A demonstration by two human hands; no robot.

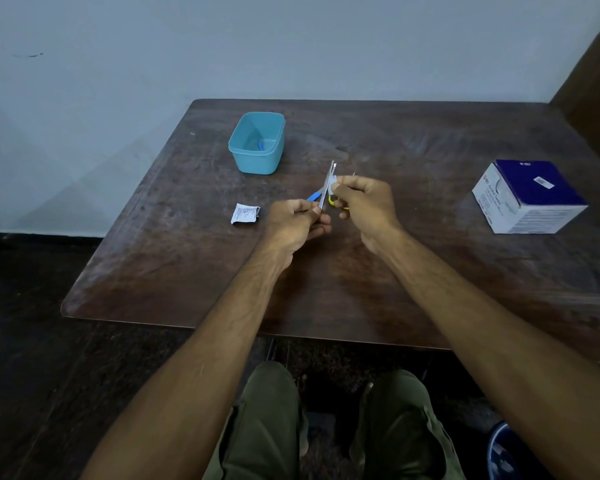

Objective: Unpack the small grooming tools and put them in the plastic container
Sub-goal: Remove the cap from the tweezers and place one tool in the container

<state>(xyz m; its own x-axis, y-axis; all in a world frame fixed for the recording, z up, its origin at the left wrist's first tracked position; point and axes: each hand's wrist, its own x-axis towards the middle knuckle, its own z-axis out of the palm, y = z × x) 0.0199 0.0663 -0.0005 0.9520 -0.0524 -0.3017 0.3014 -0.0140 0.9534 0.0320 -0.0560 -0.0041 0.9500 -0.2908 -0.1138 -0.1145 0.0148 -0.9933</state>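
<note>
My left hand [297, 220] pinches the lower end of a thin packet [327, 183] that stands upright above the table. My right hand [361, 199] pinches the packet's upper part, fingers curled round a bit of white wrapper. A blue handle [314, 196] shows just behind my left hand, and a yellow ring-shaped piece [333, 201] peeks out under my right hand; what these are is unclear. The teal plastic container [257, 143] stands farther back on the left, with a small blue tool [260, 145] lying inside it.
A torn white printed wrapper [245, 213] lies on the dark wooden table [187, 271] left of my hands. A blue and white cardboard box [529, 197] stands at the right. The table's front edge runs just above my knees.
</note>
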